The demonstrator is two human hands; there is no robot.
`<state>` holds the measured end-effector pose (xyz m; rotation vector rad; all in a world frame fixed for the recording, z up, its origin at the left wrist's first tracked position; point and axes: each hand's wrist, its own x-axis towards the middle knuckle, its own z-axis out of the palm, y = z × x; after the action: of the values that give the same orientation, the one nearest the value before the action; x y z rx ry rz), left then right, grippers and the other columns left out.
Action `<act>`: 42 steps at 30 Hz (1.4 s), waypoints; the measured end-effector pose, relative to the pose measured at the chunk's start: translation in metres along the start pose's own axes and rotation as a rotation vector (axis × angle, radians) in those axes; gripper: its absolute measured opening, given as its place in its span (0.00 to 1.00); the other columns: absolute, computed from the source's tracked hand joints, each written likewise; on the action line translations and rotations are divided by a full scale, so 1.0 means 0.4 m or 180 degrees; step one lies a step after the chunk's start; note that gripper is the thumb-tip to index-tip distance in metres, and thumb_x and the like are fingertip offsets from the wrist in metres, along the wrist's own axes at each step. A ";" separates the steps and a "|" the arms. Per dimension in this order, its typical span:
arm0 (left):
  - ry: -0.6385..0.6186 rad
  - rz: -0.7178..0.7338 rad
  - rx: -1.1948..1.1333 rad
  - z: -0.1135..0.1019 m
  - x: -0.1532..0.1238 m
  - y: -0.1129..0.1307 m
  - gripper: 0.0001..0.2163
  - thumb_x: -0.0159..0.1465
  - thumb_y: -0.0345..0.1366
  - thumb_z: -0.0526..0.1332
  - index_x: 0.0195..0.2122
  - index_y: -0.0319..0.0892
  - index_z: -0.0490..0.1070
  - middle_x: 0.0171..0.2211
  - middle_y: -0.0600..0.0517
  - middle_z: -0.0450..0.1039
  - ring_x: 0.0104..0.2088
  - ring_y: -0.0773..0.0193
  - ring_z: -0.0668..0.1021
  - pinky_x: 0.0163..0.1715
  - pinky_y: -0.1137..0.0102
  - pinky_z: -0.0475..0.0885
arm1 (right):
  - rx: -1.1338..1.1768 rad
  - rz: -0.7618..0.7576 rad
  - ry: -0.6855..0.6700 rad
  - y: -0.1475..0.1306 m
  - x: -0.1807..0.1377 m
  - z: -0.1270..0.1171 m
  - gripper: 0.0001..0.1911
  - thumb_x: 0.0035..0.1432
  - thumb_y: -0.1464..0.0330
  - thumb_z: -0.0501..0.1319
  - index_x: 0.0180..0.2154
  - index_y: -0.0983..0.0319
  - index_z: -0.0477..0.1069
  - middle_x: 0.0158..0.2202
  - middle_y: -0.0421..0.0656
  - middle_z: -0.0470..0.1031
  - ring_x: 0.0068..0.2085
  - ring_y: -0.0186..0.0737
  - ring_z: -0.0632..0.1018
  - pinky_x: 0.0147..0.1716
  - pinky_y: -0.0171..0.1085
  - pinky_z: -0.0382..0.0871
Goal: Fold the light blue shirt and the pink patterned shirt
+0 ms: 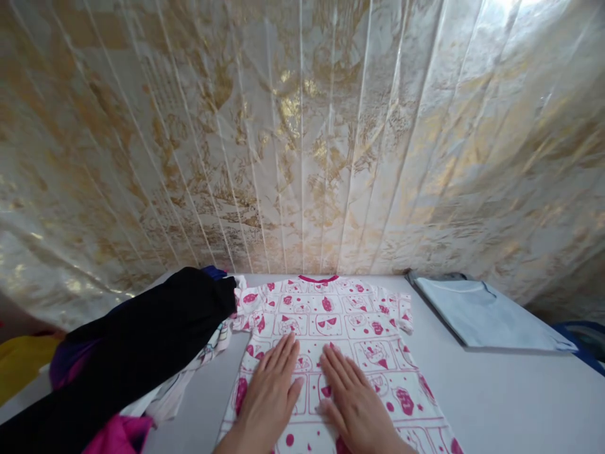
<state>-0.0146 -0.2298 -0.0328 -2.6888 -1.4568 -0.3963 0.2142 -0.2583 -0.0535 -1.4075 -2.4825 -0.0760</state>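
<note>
A white T-shirt (326,325) with a pink cartoon print and a pink neckband lies spread out in front of me, its collar at the far end. Both sleeves are laid outward, and its lower end runs out of view. My left hand (271,388) rests flat on the left half of the shirt, fingers stretched away from me. On the right half lies my right hand (352,397), palm down, its thumb a little apart from the fingers. A narrow strip of printed cloth shows between the two hands. Neither hand grips the fabric.
A heap of clothes with a black garment (155,340) on top sits to the left, touching the left sleeve. Beyond it is a yellow cloth (28,362). Folded light-blue garments (486,315) lie at the right on the white table (510,397). A shiny patterned curtain (302,139) hangs behind.
</note>
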 end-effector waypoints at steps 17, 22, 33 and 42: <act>-0.0102 0.0130 -0.0115 -0.077 -0.100 0.041 0.25 0.72 0.39 0.45 0.69 0.43 0.41 0.69 0.49 0.44 0.67 0.59 0.53 0.63 0.59 0.56 | -0.0246 -0.0395 0.0212 -0.105 -0.102 -0.069 0.39 0.66 0.52 0.48 0.69 0.65 0.37 0.68 0.48 0.53 0.66 0.46 0.59 0.60 0.44 0.59; -0.0020 0.0205 -0.0022 -0.081 -0.177 0.060 0.28 0.72 0.40 0.47 0.69 0.43 0.37 0.68 0.48 0.47 0.66 0.57 0.57 0.61 0.60 0.59 | -0.0161 -0.0501 0.0097 -0.123 -0.129 -0.064 0.40 0.66 0.53 0.49 0.69 0.63 0.34 0.67 0.47 0.54 0.65 0.46 0.61 0.58 0.43 0.62; -0.0121 0.0343 -0.0089 -0.100 -0.183 0.052 0.27 0.72 0.39 0.49 0.69 0.44 0.40 0.68 0.47 0.46 0.66 0.56 0.56 0.61 0.58 0.60 | -0.0289 0.0019 0.0093 -0.040 -0.181 -0.098 0.39 0.67 0.55 0.50 0.69 0.60 0.32 0.68 0.49 0.49 0.66 0.49 0.59 0.59 0.48 0.61; -0.0466 0.0777 -0.0568 -0.122 -0.184 0.078 0.28 0.71 0.40 0.52 0.69 0.43 0.43 0.69 0.46 0.45 0.67 0.54 0.53 0.61 0.57 0.59 | -0.0232 0.0572 -0.0091 0.056 -0.184 -0.106 0.33 0.68 0.56 0.48 0.68 0.55 0.41 0.69 0.45 0.48 0.67 0.48 0.56 0.61 0.52 0.59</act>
<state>-0.0366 -0.3155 -0.0020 -3.0500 -1.1509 -0.3335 0.2781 -0.3157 -0.0350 -1.6663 -2.3857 -0.1108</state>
